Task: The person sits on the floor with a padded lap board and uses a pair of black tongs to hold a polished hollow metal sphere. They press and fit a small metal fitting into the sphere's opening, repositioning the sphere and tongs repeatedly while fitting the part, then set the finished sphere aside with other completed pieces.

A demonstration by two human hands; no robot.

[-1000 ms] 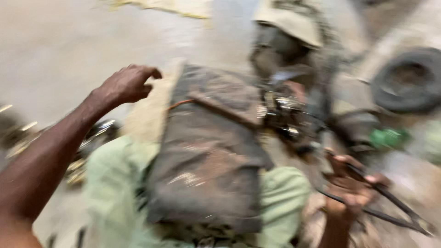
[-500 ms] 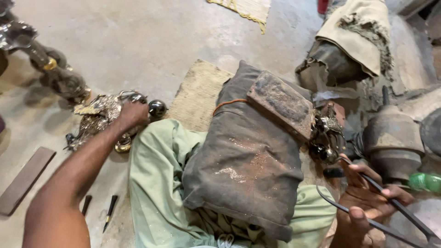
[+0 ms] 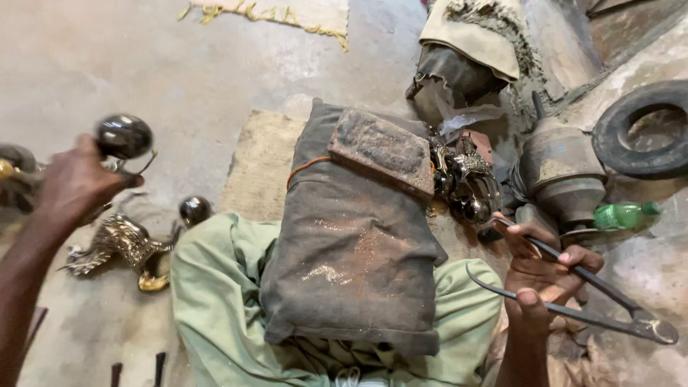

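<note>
Bare concrete floor (image 3: 215, 64), dusty and stained, serves as the work surface; the person sits low on it, green-trousered legs nearest the camera.

Near: a heavy grey cloth pad (image 3: 355, 265) lies across the lap, rust-coloured dust on it, probably as a guard for the legs. A worn flat block (image 3: 380, 147) rests on its far end, seemingly a working rest.

Right hand (image 3: 545, 276): grip clamped on long-handled iron tongs (image 3: 573, 301). The handles run right toward the pivot and the curved tips point left, apart and holding nothing. They are held low beside the right knee.

Left hand (image 3: 72, 183): raised off the floor at the left edge, fingers closed about a small metal piece topped by a dark polished ball (image 3: 124, 136); the part inside the fist is hidden.

Floor below that hand: an ornate brass casting (image 3: 122, 244) and a second dark ball (image 3: 194, 210), just beside the left knee.

Middle: a woven mat (image 3: 261, 165) under the pad; a cluster of shiny metal castings (image 3: 462, 179) right of the block.

Far right: a rusty metal pot (image 3: 562, 168), a green plastic bottle (image 3: 620, 215) lying on its side with a pale label band, too blurred to make out, and a black rubber tyre (image 3: 641, 129).

Far: draped sacking (image 3: 473, 36) and a fringed cloth (image 3: 287, 14).
</note>
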